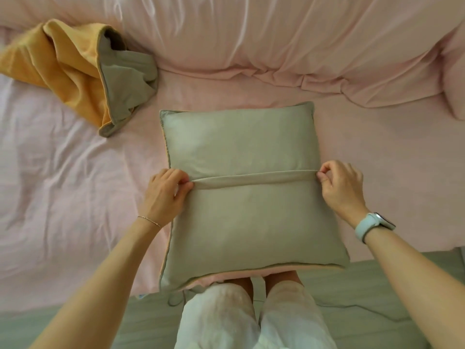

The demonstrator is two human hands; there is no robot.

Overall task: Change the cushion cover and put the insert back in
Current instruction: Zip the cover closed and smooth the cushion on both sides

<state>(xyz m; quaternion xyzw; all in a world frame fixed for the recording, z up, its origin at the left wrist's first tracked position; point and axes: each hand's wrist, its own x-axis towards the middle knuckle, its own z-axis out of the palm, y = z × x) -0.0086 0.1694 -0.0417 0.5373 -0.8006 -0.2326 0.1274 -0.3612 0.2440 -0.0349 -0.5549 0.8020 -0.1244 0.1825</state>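
Grey-green square fabric cushion [249, 187] lies btwn the hands, left hand [164, 195] & right hand [341, 185] each pinching an end of its overlap flap [254, 178]; pull evenly outward, w/ flap flat over opening.

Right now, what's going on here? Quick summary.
A person stands at a bed with a grey-green cushion lying on it, filled out. The left hand and right hand each pinch one end of the flap across its back. A crumpled orange and grey cover lies beyond, to the left.
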